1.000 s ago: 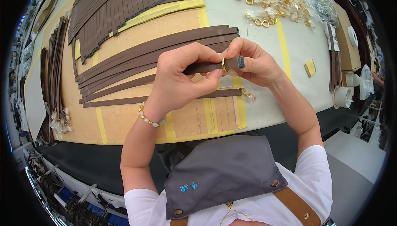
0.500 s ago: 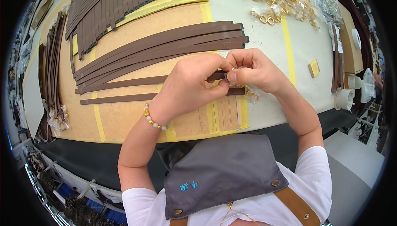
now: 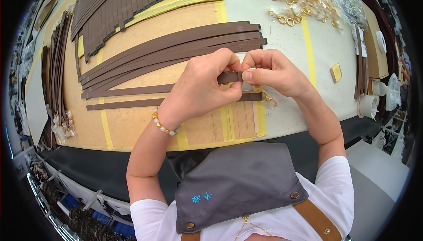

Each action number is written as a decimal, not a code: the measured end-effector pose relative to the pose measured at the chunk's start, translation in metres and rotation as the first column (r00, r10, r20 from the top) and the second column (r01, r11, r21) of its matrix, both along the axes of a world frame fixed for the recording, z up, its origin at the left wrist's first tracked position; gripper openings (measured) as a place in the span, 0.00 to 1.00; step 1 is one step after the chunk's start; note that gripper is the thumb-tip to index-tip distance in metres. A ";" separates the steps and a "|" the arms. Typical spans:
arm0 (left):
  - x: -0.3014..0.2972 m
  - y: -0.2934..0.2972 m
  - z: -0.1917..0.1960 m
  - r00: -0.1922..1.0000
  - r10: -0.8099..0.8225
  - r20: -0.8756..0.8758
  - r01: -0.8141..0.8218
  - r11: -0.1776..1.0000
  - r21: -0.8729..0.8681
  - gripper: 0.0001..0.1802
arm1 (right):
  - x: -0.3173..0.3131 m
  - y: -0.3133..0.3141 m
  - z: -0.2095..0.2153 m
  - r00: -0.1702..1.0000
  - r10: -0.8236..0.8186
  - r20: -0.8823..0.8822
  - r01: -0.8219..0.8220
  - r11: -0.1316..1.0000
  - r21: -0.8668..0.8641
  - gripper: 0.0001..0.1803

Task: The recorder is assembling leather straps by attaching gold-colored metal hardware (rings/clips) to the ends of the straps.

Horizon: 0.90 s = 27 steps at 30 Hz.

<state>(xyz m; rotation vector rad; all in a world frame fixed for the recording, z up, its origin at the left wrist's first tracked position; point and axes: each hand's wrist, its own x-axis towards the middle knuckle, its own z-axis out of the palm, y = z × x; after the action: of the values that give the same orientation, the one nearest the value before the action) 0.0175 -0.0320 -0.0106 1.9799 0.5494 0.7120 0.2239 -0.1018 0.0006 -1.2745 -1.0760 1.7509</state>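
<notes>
1. Head view: above the worktable [image 3: 326, 102], the brown strap [image 3: 229, 77] is held up, its end seemingly being folded over.
2. The left hand [image 3: 203, 84] grasps the strap between thumb and fingers; the right hand [image 3: 275, 75] pinches its end.
3. The next move likely calls for pressing that fold evenly.
4. The right-hand grip hides the tip; whether a metal fitting sits inside cannot be told.

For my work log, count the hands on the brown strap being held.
2: the left hand grips the brown strap, and the right hand pinches it farther to the right. Neither hand is hidden, though each partly covers the strap.
</notes>
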 end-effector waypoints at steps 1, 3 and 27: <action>0.000 0.000 0.000 1.000 0.001 -0.001 -0.001 1.000 -0.001 0.11 | 0.000 0.000 -0.001 1.000 0.001 -0.001 -0.001 1.000 -0.001 0.11; 0.000 0.001 0.001 0.999 -0.002 -0.033 0.002 1.000 -0.007 0.12 | 0.001 0.001 -0.002 1.000 0.008 0.005 -0.008 1.000 0.000 0.11; -0.002 0.003 -0.002 0.992 -0.109 0.061 0.101 0.988 0.120 0.11 | -0.013 -0.013 -0.019 0.992 -0.101 0.070 0.087 0.979 0.184 0.07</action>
<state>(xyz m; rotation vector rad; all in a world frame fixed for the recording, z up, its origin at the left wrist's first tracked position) 0.0160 -0.0294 -0.0122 2.0679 0.3671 0.7569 0.2105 -0.1146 -0.0187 -1.2686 -1.1715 1.5072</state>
